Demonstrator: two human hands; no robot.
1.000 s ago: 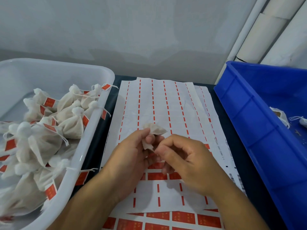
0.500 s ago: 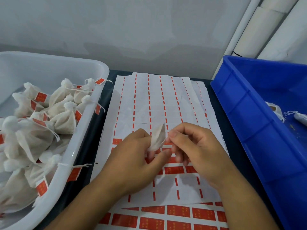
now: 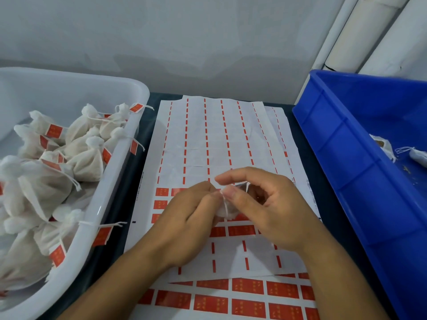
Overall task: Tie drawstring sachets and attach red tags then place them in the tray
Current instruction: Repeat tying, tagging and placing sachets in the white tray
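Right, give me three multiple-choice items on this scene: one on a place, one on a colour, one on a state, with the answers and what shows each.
1. Where do the finished, tagged sachets lie?
A. in the white tray on the left
B. on the label sheet
C. on the floor

2. What colour is the bin on the right?
A. green
B. blue
C. yellow

3. What is the state of the sachet being worked on?
A. lying loose on the table
B. dropped in the blue bin
C. held between both hands

Answers:
1 A: the tagged sachets are piled inside the white tray.
2 B: the bin is plainly blue.
3 C: the left hand and right hand pinch the sachet and its string over the label sheet.
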